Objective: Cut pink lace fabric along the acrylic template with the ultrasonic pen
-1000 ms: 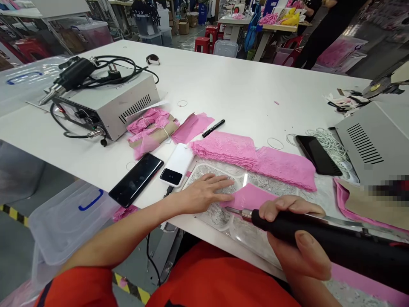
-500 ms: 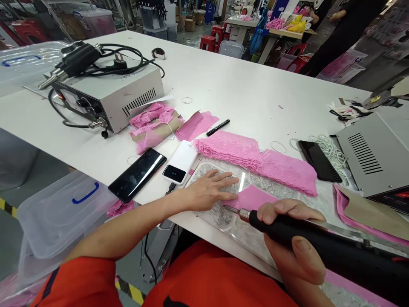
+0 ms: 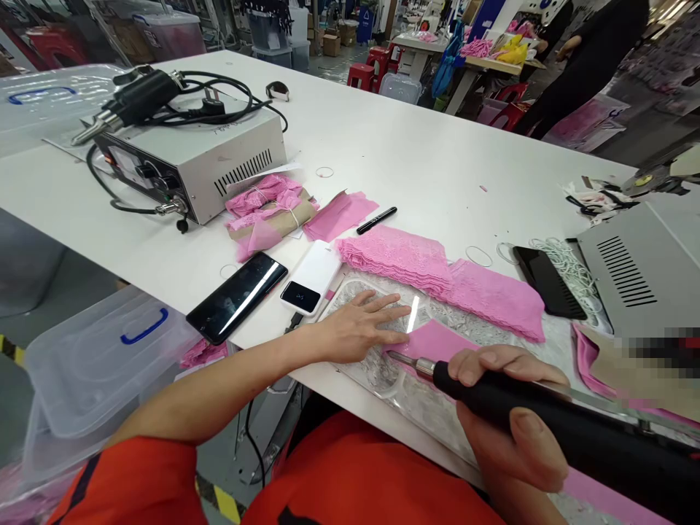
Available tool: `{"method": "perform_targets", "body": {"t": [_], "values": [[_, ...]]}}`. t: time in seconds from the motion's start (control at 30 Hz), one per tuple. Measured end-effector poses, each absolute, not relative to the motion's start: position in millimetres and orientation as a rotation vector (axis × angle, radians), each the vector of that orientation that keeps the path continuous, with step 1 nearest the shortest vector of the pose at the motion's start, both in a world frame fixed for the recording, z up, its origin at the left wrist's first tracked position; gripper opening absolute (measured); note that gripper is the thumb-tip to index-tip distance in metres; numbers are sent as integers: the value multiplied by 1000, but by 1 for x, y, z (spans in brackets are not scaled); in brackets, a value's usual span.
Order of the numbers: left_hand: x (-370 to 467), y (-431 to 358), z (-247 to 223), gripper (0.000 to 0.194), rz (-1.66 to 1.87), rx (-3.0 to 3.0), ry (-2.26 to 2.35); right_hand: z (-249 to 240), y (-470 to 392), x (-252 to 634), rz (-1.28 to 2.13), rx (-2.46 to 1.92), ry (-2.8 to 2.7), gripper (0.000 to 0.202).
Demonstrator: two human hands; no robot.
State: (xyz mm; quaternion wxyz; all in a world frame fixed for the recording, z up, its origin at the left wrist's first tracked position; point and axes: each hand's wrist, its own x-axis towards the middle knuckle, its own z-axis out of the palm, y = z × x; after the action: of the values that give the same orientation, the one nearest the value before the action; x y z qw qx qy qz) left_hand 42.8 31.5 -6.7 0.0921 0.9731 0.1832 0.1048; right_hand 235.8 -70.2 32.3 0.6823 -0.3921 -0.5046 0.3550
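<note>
My left hand [image 3: 361, 328] lies flat with its fingers spread on a clear plastic template [image 3: 355, 288] with rounded cut-outs, the lower fingertips at the edge of a pink fabric piece [image 3: 437, 339]. My right hand [image 3: 514, 408] is closed around the thick black barrel of a handheld ultrasonic cutter [image 3: 547, 408]. Its pointed metal tip is at the left edge of the fabric, just below my left fingertips; whether it touches cannot be made out. Stacked pink lace pieces [image 3: 394, 255] lie just beyond the template. More pink fabric [image 3: 607, 496] shows under my right forearm.
A power bank [image 3: 311, 277] and a phone [image 3: 238, 295] lie left of the template. A marker [image 3: 376, 220] sits behind the lace. Grey control boxes [image 3: 219, 160] stand left and right, the left one bearing another cutter [image 3: 136, 102]. Plastic bins [image 3: 103, 357] are below the table edge.
The cutter and my right hand have shifted slightly right and down, the tip moving a little along the fabric edge. My left hand stays in place on the template. The view has shifted slightly.
</note>
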Motion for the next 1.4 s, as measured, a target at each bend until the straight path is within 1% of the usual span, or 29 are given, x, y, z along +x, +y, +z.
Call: {"method": "perform_targets", "body": {"t": [0.1, 0.37, 0.57, 0.7, 0.83, 1.0, 1.1, 1.2, 1.4], "values": [[43, 32, -6, 56, 308, 2881, 540, 32, -66, 233, 746, -761, -1096, 18], [43, 32, -6, 57, 291, 2876, 535, 33, -63, 227, 771, -719, -1102, 17], [42, 32, -7, 57, 296, 2891, 535, 34, -62, 227, 770, -737, -1148, 8], [42, 34, -7, 59, 299, 2880, 530, 35, -63, 227, 751, -735, -1128, 12], [40, 34, -6, 64, 328, 2859, 523, 44, -64, 246, 674, -815, -1022, 17], [43, 29, 2, 58, 451, 2879, 476, 53, -50, 288, 452, -835, -953, 14], [54, 25, 3, 46, 542, 2917, 430, 53, -37, 301, 398, -848, -898, 11], [69, 20, 1, 38, 559, 2952, 405, 48, -27, 300, 440, -853, -873, 10], [80, 19, -5, 37, 430, 2997, 469, 36, -21, 291, 567, -818, -878, 14]]}}
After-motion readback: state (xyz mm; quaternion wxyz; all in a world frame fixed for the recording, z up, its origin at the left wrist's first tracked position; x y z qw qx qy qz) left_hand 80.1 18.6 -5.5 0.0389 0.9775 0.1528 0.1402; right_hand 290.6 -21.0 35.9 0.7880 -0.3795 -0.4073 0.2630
